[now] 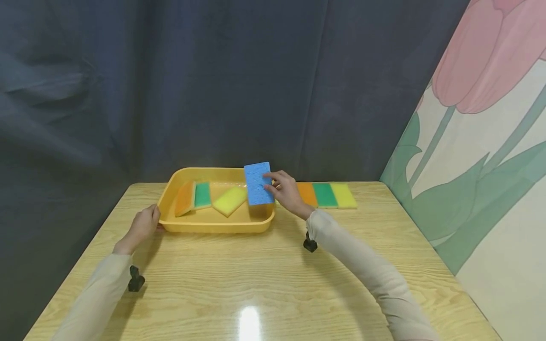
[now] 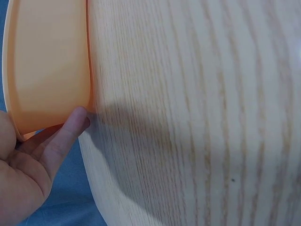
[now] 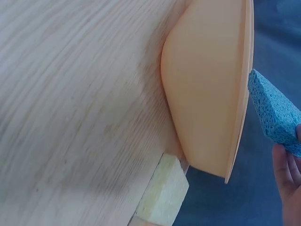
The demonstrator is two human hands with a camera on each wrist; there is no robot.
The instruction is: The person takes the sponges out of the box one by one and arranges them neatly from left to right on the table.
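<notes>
My right hand (image 1: 289, 192) pinches a blue sponge (image 1: 257, 184) between thumb and fingers, above the right end of a yellow plastic tray (image 1: 213, 227). In the right wrist view the blue sponge (image 3: 275, 110) shows beyond the tray's rim (image 3: 244, 89). At the tray's left end my left hand (image 1: 145, 221) grips the rim; in the left wrist view its fingers (image 2: 66, 136) lie against the outer wall, the thumb near the rim. Inside the tray, an orange sponge (image 1: 185, 199) leans at the left, beside a green sponge (image 1: 202, 194) and a yellow sponge (image 1: 231, 201).
Right of the tray, an orange sponge (image 1: 307, 193), a green sponge (image 1: 324, 194) and a yellow sponge (image 1: 343, 195) lie in a row on the wooden table (image 1: 204, 284). Another pale yellow sponge (image 3: 164, 188) sits close by the tray. A dark curtain (image 1: 230, 85) hangs behind.
</notes>
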